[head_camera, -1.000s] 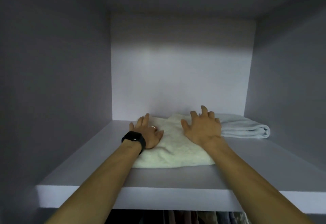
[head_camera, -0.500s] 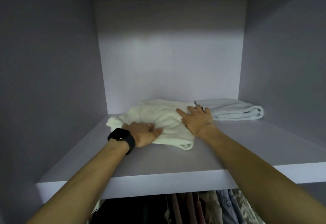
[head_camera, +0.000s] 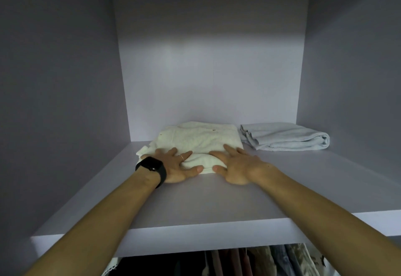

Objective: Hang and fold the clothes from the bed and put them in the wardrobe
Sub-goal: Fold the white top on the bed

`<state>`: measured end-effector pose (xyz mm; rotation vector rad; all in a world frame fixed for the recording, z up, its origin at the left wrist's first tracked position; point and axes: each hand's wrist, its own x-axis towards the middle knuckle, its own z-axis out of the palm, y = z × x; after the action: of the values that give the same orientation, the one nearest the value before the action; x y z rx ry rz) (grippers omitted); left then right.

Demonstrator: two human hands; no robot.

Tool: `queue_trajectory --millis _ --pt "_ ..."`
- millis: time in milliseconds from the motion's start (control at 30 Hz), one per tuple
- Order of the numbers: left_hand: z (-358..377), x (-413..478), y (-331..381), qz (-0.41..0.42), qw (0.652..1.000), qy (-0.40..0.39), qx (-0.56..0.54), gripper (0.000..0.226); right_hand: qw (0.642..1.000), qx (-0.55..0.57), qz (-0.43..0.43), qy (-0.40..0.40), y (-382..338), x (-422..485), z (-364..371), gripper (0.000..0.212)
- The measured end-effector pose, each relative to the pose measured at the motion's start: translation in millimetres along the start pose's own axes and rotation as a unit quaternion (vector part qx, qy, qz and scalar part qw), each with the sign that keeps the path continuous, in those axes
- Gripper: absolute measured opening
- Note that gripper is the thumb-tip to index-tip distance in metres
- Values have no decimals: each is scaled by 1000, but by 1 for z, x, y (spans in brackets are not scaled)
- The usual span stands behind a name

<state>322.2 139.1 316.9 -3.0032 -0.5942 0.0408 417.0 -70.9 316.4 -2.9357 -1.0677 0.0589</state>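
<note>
A folded cream-white garment [head_camera: 199,138] lies on the wardrobe's upper shelf [head_camera: 217,202], close to the back wall. My left hand [head_camera: 175,167], with a black watch on the wrist, rests flat on the garment's near left edge, fingers spread. My right hand [head_camera: 234,167] lies flat on the near right edge, fingers straight. Both thumbs point at each other along the front fold. A folded pale blue garment [head_camera: 286,136] lies just right of the white one, by the right wall.
The shelf compartment is boxed in by lilac side walls [head_camera: 60,102] and a back panel [head_camera: 208,69]. Below the shelf's front edge, several hanging clothes [head_camera: 249,262] show. Bare shelf surface stretches between my hands and the front edge.
The white garment has been pushed deeper towards the back wall and squared up. Both hands have slid back to its near edge, and the view has risen slightly.
</note>
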Motion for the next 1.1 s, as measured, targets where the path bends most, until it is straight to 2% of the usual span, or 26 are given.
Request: queue_trajectory --millis 67,133,233,467,600,667,833,967,1100 --pt "2 12 4 0 1000 11 18 94 999 -34 39 -6 13 15 -7 55" --pt "6 27 7 -2 1000 9 -19 84 998 -23 57 -19 23 30 -14 58" --pt "9 51 9 26 999 4 -44 92 996 -3 80 -26 22 45 -12 65" --pt "18 71 11 34 999 11 -38 110 993 40 110 1 20 47 3 60" --pt "12 57 19 3 999 27 -22 81 990 55 126 26 13 27 4 59" --pt "11 49 27 25 998 54 3 75 988 54 138 34 11 17 5 62" --pt "6 13 37 42 997 58 -28 64 989 56 132 49 17 -19 7 64" --pt "-2 -36 49 119 987 74 -76 68 984 93 111 100 29 -71 13 66" --pt "4 -105 94 210 955 137 -158 61 960 126 94 233 37 -153 35 48"
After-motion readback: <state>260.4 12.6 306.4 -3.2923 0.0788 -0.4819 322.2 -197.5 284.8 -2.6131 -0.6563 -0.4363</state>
